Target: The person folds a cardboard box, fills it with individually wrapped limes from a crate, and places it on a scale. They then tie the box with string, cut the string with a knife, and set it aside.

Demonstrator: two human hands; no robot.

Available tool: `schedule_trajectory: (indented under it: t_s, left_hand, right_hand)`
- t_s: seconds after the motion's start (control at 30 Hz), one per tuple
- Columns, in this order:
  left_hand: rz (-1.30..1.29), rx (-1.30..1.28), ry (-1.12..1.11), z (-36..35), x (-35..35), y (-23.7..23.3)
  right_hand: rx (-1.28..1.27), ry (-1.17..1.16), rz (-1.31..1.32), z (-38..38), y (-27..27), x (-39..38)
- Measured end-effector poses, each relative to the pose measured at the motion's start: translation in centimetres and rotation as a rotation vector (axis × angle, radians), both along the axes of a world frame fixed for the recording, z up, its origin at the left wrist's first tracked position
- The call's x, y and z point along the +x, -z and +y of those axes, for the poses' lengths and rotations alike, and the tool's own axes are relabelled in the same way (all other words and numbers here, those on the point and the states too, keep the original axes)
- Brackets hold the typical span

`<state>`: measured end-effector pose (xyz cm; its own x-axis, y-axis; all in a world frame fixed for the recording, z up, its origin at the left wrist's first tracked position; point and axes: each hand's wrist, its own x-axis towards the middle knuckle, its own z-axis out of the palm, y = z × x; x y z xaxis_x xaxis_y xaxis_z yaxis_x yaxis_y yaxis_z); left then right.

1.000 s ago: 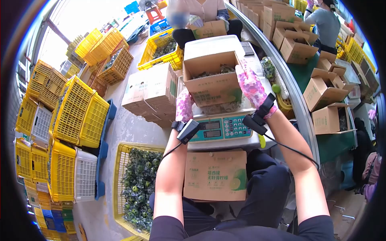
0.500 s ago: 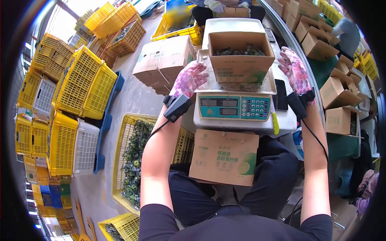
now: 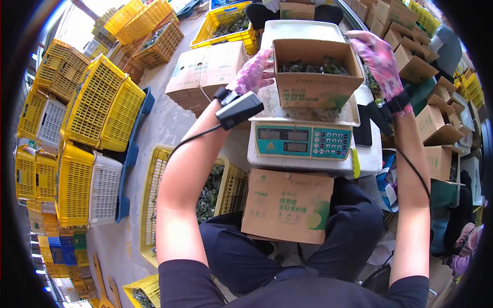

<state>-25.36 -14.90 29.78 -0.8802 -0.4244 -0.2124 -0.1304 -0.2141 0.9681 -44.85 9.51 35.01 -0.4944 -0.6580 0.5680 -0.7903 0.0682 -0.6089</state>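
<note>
An open cardboard box with dark, plastic-wrapped packs inside sits on the pan of a teal digital scale. My left hand, in a pink patterned glove, is beside the box's left wall with its fingers apart. On the other side, my right hand, gloved alike, has its fingers bent toward the box's upper right corner, with nothing seen in them. Dark devices are strapped at both wrists. A flat printed carton leans between my knees, below the scale.
To the left stand a stack of flattened cartons and a yellow crate of dark packs. Yellow crates are piled farther left. A phone and a green-handled knife lie right of the scale. Open boxes line the right.
Both hands have moved up along the box's sides, the left also rightward, and the right hand's fingers have bent inward. The box sits slightly farther right, a little turned. The view has shifted slightly.
</note>
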Motion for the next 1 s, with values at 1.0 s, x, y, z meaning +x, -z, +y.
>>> schedule_trajectory:
  t_s: [1.0]
  left_hand:
    - [0.241, 0.249, -0.446, 4.0, 9.0, 4.9]
  right_hand:
    - [-0.159, -0.697, -0.167, -1.3, -7.3, 7.4]
